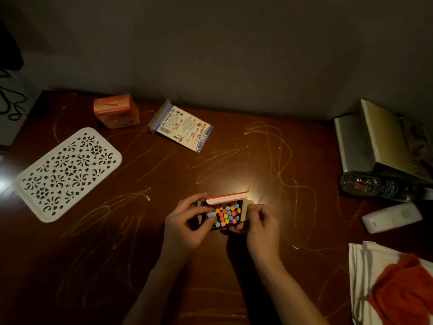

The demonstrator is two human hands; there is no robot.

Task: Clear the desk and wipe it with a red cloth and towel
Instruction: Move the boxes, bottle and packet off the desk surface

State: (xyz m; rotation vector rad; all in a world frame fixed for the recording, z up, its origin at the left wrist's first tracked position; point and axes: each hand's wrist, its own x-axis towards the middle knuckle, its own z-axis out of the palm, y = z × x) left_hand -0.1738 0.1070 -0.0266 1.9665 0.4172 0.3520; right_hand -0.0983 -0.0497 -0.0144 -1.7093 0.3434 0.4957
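A small open box of coloured chalk (225, 213) is held above the dark wooden desk (164, 174), its red-and-white lid flap raised. My left hand (185, 228) grips the box's left side, fingers curled over the chalk ends. My right hand (260, 226) pinches its right flap and lower edge. Yellow chalk scribbles cover the desk. A red cloth (405, 289) lies on a white towel (360, 266) at the front right corner.
A white perforated tray (68, 172) lies at the left. An orange box (116, 111) and a printed packet (181, 126) sit near the back wall. At the right are a stack of books (375, 137), a dark bottle (379, 186) on its side and a white bottle (391, 216).
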